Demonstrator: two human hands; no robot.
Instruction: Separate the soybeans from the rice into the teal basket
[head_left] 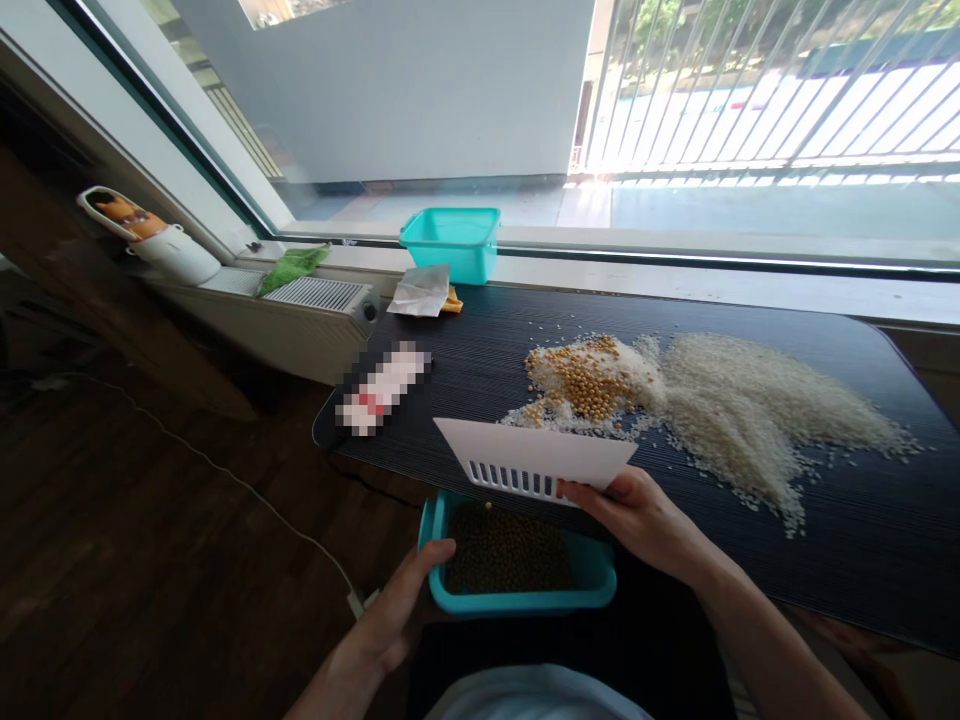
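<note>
Left hand (403,605), half-curled, holding teal tub (525,602) (beans (510,550) inside); right hand (646,515) pinching slotted white sheet (536,450).

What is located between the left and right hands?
In the head view, the teal tub of beans; higher up, the white slotted sheet held by the right hand.

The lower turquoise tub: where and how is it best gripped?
Probably the rim's left end, from the left, thumb on top, where the left hand is; that end of the tub is exposed, while the table hides part of the far side.
</note>
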